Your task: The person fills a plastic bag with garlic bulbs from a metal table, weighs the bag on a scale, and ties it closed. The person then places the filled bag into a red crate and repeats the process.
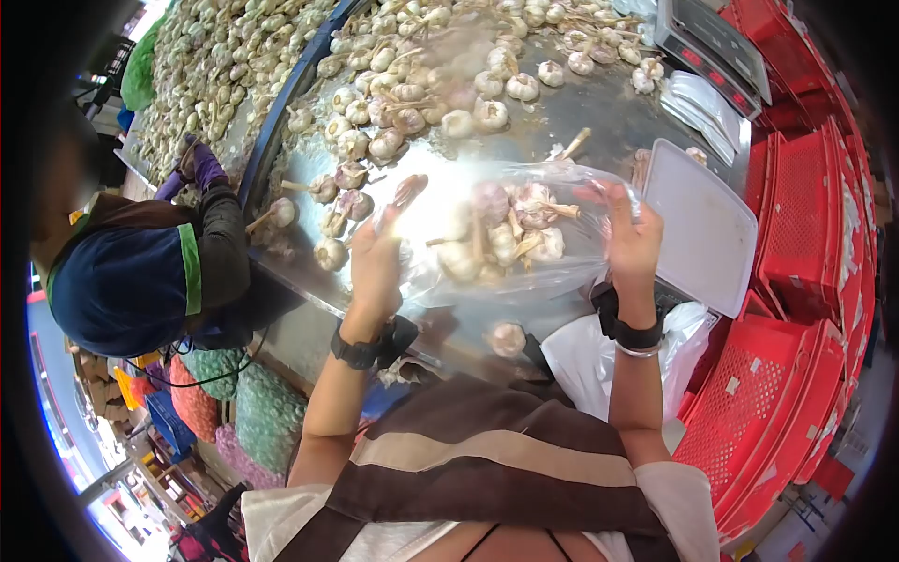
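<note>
A clear plastic bag (585, 245) with several garlic bulbs (536, 206) inside hangs between my hands, above the metal table. My right hand (635, 239) is closed on the bag's right end, fingers curled over the plastic. At the left side of the bag, my left hand (376, 267) grips the plastic; strong glare beside it hides part of the film and the fingertips. Loose garlic bulbs (386, 142) lie just beyond my left hand. One more bulb (507, 339) sits below the bag, close to my apron.
A scale (712, 54) with red digits stands at the back right, with folded white bags (700, 114) before it. A pale tray lid (702, 225) and stacked red crates (763, 398) line the right. At left, a co-worker (140, 272) in purple gloves faces another garlic heap (220, 70).
</note>
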Available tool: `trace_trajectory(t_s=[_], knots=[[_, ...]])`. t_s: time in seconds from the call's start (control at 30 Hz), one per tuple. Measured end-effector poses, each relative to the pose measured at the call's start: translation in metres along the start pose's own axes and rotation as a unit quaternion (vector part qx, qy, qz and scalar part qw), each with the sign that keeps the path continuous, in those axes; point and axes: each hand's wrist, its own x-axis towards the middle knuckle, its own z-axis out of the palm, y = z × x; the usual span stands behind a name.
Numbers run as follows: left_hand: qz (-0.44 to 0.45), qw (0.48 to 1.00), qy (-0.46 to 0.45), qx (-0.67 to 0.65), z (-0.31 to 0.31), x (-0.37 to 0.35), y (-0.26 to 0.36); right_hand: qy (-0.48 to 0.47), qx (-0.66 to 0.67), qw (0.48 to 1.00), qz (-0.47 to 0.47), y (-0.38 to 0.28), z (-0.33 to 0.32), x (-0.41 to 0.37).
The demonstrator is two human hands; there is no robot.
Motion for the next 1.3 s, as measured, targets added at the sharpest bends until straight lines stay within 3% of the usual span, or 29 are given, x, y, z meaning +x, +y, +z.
trace_trajectory(t_s=[0.13, 0.23, 0.37, 0.4, 0.47, 0.5, 0.53, 0.57, 0.7, 0.73, 0.77, 0.83, 0.9, 0.93, 1.0, 1.23, 1.3], knots=[[0.108, 0.985, -0.126, 0.049, 0.038, -0.008, 0.027, 0.060, 0.053, 0.996, -0.027, -0.035, -0.042, -0.015], [0.043, 0.979, -0.173, 0.096, 0.085, 0.005, 0.028, 0.172, 0.048, 0.984, -0.024, -0.047, -0.093, -0.019], [0.100, 0.951, -0.286, 0.060, 0.182, 0.026, 0.016, 0.239, 0.043, 0.966, -0.086, -0.056, -0.166, -0.031], [0.139, 0.939, -0.308, 0.069, 0.201, 0.033, 0.007, 0.258, -0.007, 0.961, -0.103, -0.045, -0.184, -0.031], [0.112, 0.928, -0.343, 0.090, 0.229, 0.042, -0.017, 0.289, -0.049, 0.952, -0.093, -0.012, -0.217, -0.031], [0.084, 0.920, -0.365, 0.116, 0.241, 0.045, -0.029, 0.284, -0.196, 0.938, -0.027, 0.000, -0.231, -0.037], [0.016, 0.907, -0.352, 0.229, 0.248, 0.047, -0.036, 0.274, -0.169, 0.946, -0.034, 0.025, -0.240, -0.038], [0.018, 0.904, -0.359, 0.230, 0.254, 0.054, -0.052, 0.262, -0.141, 0.954, -0.041, 0.044, -0.248, -0.037], [0.164, 0.868, -0.356, 0.306, 0.267, 0.069, -0.081, 0.296, -0.144, 0.943, -0.053, 0.055, -0.263, -0.046], [0.227, 0.853, -0.345, 0.319, 0.267, 0.068, -0.079, 0.274, -0.199, 0.941, 0.002, 0.055, -0.274, -0.045], [0.225, 0.852, -0.347, 0.322, 0.269, 0.061, -0.068, 0.249, -0.252, 0.934, 0.056, 0.056, -0.283, -0.042], [0.261, 0.792, -0.312, 0.454, 0.270, 0.050, -0.045, 0.248, -0.265, 0.931, 0.044, 0.060, -0.289, -0.033], [0.232, 0.802, -0.310, 0.455, 0.272, 0.041, -0.037, 0.319, -0.322, 0.888, -0.074, 0.064, -0.292, -0.025], [0.211, 0.812, -0.305, 0.450, 0.274, 0.038, -0.034, 0.317, -0.320, 0.890, -0.071, 0.060, -0.290, -0.022], [0.228, 0.810, -0.293, 0.455, 0.276, 0.030, -0.030, 0.387, -0.377, 0.837, -0.092, 0.046, -0.281, -0.017], [0.331, 0.778, -0.250, 0.472, 0.264, 0.018, -0.034, 0.355, -0.377, 0.854, -0.056, 0.065, -0.287, -0.008], [0.294, 0.763, -0.265, 0.511, 0.258, 0.021, -0.032, 0.321, -0.472, 0.819, -0.053, 0.054, -0.277, -0.020]])
